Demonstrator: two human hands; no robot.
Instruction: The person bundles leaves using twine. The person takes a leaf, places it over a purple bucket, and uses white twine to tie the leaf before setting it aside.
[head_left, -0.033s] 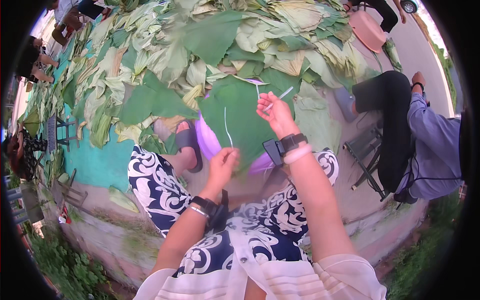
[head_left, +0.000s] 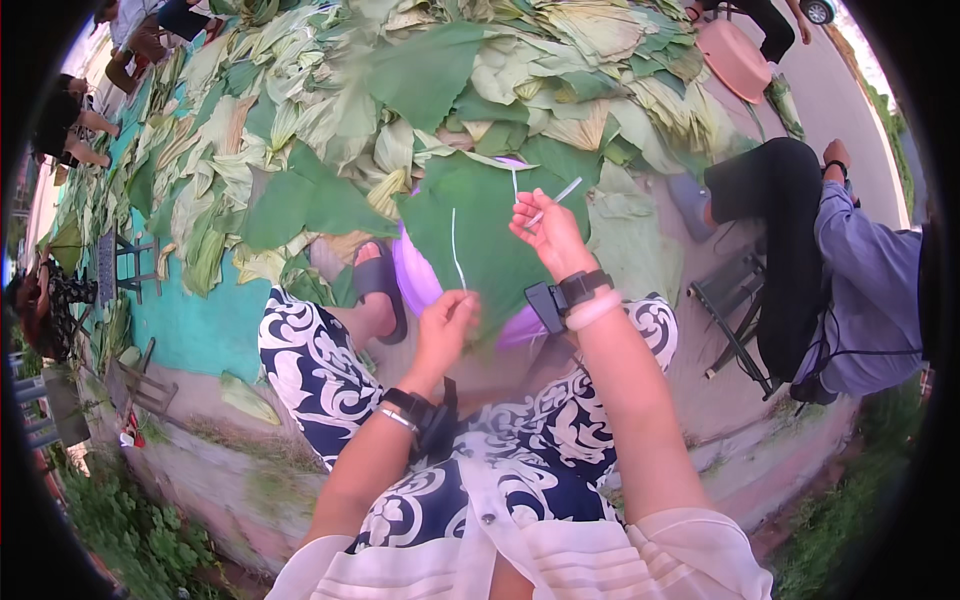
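The left hand (head_left: 444,326) sits a touch higher and the right hand (head_left: 553,238) a touch lower than a moment ago; the left grip is pinched on the lower end of the white left strip (head_left: 456,245); the right grip is closed on the right strip (head_left: 569,190), one end slanting up rightward; the green leaf (head_left: 450,190) lies beyond the knees, over a purple thing (head_left: 411,265); the strips remain apart, so little seems advanced; whether they join, I cannot tell.
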